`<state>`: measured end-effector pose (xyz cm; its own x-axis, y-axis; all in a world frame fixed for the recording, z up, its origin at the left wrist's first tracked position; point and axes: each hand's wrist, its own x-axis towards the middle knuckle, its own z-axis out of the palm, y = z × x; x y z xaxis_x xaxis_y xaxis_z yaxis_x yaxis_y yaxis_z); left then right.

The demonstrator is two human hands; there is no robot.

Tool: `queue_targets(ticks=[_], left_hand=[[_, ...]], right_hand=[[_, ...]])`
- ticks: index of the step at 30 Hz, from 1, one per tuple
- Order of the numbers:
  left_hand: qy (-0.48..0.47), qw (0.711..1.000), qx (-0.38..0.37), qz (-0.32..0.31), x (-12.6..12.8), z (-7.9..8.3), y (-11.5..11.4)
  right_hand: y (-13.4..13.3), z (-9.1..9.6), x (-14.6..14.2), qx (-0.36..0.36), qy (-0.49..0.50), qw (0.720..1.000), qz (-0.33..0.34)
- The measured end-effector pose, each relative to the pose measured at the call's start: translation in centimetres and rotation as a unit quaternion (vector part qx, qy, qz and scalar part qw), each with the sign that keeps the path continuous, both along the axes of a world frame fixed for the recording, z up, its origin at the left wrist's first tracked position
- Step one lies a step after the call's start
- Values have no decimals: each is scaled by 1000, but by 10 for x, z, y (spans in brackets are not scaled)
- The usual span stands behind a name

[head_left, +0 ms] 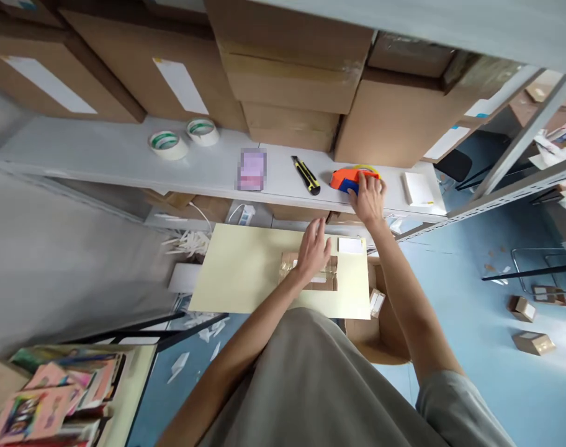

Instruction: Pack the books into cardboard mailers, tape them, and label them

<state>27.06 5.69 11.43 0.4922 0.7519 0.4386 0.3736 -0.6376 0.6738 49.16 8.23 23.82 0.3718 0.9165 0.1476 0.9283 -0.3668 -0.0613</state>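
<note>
My right hand [369, 197] reaches up to the grey shelf [125, 164] and closes over an orange and blue tape dispenser [345, 179] that rests on it. My left hand [313, 251] lies with fingers spread on a small taped cardboard box [327, 278]. The box sits on a pale yellow board [246, 267] below the shelf. A small white card [350, 244] lies on the board just beyond the box.
On the shelf lie a yellow and black utility knife [306, 176], two tape rolls [169, 144], a purple item [252, 169] and a white pad [417, 188]. Large cartons [287, 68] are stacked behind. Small boxes [533, 341] sit on the blue floor at right; colourful books [54, 397] lie at lower left.
</note>
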Motion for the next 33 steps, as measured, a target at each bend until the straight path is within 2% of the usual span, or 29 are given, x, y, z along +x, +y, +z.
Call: queue_targets(ticks=[2, 4, 5, 7, 10, 12, 14, 18, 21, 24, 28, 33], left_hand=[[25, 996, -64, 51, -46, -31, -5], [56, 980, -141, 127, -94, -60, -12], [80, 967, -182, 159, -114, -72, -17], [136, 941, -254, 179, -142, -90, -29], [186, 923, -306, 143, -147, -101, -46], [205, 920, -303, 142, -134, -102, -53], [224, 916, -289, 169, -119, -102, -54], [237, 905, -288, 204, -110, -104, -41], [235, 902, -323, 165, -123, -103, -27], [200, 902, -366, 111, -139, -103, -18], [104, 898, -425, 55, -153, -104, -7], [25, 918, -388, 73, -166, -106, 6]], right_hand=[[-31, -17, -11, 53, 6, 998, -21], [-72, -44, -32, 82, 34, 994, -59], [-94, -60, -46, 70, 57, 993, -78], [-134, -95, -79, -28, 126, 987, -101], [-170, -139, -127, -213, 221, 943, -129], [-177, -157, -148, -263, 230, 925, -150], [-175, -168, -158, -268, 212, 922, -182], [-173, -187, -150, -207, 224, 927, -220], [-185, -205, -134, -95, 299, 923, -222], [-197, -217, -119, -10, 397, 896, -199], [-198, -215, -104, 54, 479, 862, -159], [-187, -208, -97, 127, 475, 861, -131]])
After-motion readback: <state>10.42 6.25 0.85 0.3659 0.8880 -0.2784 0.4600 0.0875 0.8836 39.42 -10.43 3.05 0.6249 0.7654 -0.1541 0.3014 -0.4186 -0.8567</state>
